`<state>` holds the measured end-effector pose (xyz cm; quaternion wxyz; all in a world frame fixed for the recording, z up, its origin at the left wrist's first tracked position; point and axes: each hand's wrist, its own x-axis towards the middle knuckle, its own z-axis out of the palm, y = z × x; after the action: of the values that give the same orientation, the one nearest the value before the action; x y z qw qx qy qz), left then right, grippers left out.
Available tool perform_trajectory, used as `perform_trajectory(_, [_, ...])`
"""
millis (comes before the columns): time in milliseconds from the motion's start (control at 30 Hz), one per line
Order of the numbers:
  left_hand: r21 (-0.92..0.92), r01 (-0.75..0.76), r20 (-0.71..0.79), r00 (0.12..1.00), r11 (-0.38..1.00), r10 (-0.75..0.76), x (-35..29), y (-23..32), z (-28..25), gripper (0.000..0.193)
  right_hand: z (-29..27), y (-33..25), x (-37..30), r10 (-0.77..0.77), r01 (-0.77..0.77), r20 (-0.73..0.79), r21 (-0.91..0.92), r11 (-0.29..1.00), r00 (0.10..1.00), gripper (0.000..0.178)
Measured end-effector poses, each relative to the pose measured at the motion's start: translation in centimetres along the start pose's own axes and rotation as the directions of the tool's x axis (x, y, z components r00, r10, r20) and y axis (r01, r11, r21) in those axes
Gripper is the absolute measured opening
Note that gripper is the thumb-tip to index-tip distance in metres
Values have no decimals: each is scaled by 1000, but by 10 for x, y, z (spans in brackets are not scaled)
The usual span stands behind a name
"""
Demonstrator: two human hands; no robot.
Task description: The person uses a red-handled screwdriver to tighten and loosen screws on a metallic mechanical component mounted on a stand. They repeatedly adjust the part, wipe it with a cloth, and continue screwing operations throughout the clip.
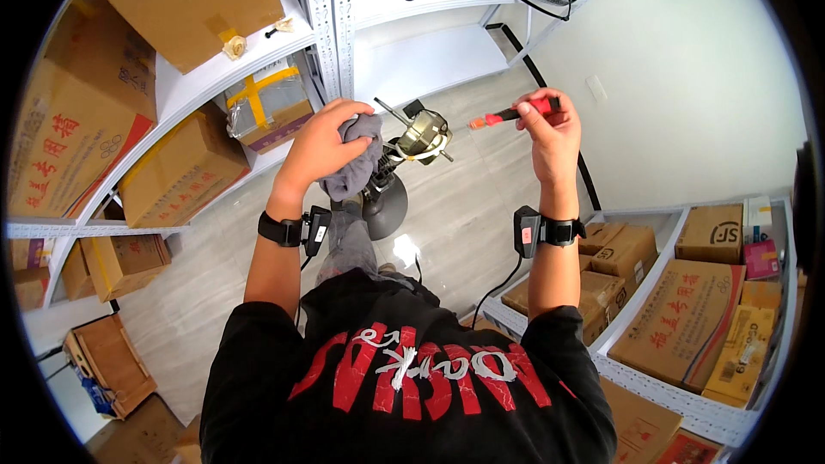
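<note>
— What did each hand hold?
— The left hand (320, 144) was closed on a grey cloth (354, 163), pressed against the bare fan motor (421, 135) at its 3 o'clock. The right hand (550, 133) pinched a red-handled screwdriver (513, 113), tip pointing to 9 o'clock.
— And around them?
— Cardboard boxes (687, 318) lined white shelves (653, 395).

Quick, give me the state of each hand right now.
Left hand: closed on a grey cloth, pressed against the fan motor.
Right hand: closed, holding a red-handled screwdriver.
</note>
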<state>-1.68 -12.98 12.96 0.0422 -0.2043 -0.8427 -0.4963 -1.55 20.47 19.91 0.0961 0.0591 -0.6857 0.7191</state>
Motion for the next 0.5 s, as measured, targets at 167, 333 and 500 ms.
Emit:
perform_trajectory(167, [-38, -27, 154, 988, 999, 32, 34, 8, 10, 41, 16, 17, 16, -64, 65, -12, 63, 996, 998, 14])
perform_trajectory(333, [91, -30, 348, 938, 995, -3, 79, -5, 27, 58, 52, 27, 22, -97, 102, -36, 217, 971, 995, 16])
perform_trajectory(500, [254, -56, 534, 840, 966, -92, 106, -6, 42, 80, 74, 41, 23, 12, 2, -43, 327, 945, 999, 29])
